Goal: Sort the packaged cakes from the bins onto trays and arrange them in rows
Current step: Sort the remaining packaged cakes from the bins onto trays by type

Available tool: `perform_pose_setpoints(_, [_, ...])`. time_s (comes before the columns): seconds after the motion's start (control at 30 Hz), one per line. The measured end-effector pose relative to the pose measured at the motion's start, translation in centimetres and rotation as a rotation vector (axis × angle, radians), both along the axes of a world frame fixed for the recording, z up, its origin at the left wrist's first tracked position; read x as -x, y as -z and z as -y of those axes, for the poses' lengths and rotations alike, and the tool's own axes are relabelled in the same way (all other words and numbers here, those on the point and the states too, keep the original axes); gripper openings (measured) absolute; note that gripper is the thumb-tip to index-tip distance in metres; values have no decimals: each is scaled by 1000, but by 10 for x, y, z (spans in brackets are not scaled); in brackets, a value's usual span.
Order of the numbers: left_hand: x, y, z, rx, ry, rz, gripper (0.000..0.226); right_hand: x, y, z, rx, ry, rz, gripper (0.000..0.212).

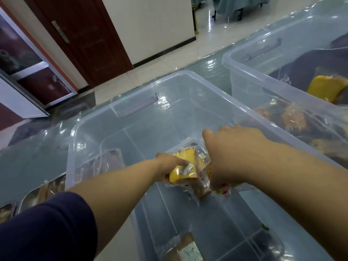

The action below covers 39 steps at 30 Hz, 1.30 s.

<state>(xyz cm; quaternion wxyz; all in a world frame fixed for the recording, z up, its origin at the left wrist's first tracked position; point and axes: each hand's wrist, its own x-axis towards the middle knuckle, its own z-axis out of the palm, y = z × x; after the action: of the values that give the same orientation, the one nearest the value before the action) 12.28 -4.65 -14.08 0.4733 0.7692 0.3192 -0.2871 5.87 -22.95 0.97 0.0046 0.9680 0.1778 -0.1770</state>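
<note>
Centre frame, our left hand [167,169] pinches a cake [185,169] — light, squishy, slippery wrap, so we'd hold its sides gently. Grip of our right hand [228,157] — can't tell.

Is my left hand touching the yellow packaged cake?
Touching: the head view shows the left hand gripping the yellow packaged cake, thumb across its top.

Reaching into the clear bin [197,102]: gripping a wrapped yellow cake [185,167] in the left hand [168,169], clutching another packet [223,189] in the right hand [230,153]. Left of the bin, a tray [25,200] of cakes.
</note>
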Motion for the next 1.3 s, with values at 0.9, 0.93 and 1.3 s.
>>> perform_pose_setpoints(0.9, [154,-211,-32,-297,-3,949,52,35,-60,1,-441,96,263,84])
perform_pose_setpoints(0.93, [171,-216,-37,-260,-67,996,52,43,-65,-2,-495,85,285,88])
perform_pose_setpoints(1.3, [342,-182,-138,-121,-493,1078,68,180,-76,-101,-958,-26,253,108])
